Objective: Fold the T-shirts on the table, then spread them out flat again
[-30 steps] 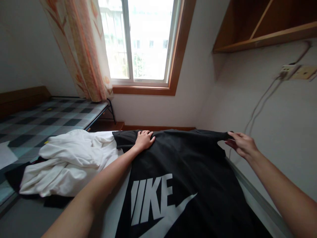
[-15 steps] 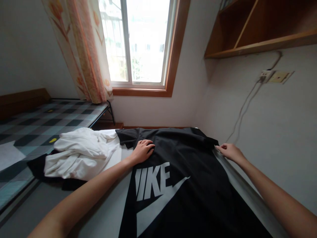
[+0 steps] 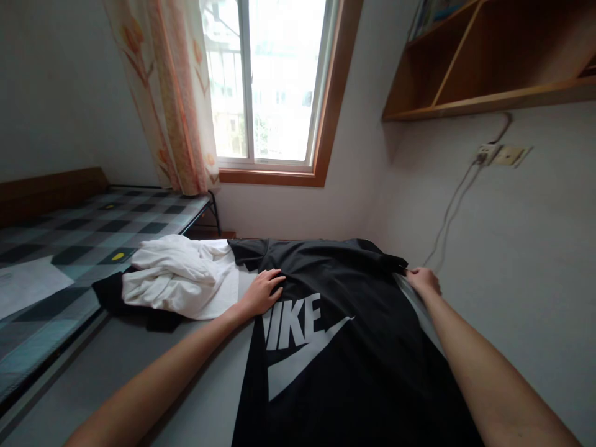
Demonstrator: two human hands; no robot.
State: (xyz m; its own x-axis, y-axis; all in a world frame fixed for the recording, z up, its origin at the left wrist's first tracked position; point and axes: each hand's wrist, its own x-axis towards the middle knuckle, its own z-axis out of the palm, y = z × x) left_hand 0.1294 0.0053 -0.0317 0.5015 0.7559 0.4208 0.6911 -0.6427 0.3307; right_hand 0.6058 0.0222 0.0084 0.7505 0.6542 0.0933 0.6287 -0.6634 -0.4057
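A black T-shirt [image 3: 372,347] with white lettering and a white swoosh lies spread over a pale table [image 3: 205,385]. On its left edge, just above the lettering, my left hand [image 3: 264,292] rests flat with its fingers stretched out. My right hand [image 3: 424,282] pinches the shirt's right sleeve at the far right, by the wall. The shirt's left sleeve [image 3: 249,251] lies loose beyond my left hand. Left of the shirt sits a crumpled heap of white clothing [image 3: 181,279], with black cloth [image 3: 112,295] under it.
At the left is a bed with a checked mattress [image 3: 153,214] and a sheet of paper [image 3: 32,285]. Ahead are a curtain [image 3: 172,93] and a window [image 3: 279,81]. On the right wall hang a wooden shelf [image 3: 465,102] and a socket with a plugged-in cable [image 3: 487,152].
The camera view has shifted slightly. My right hand keeps its pinch on the sleeve, with the wrist turned. My left hand stays flat on the shirt.
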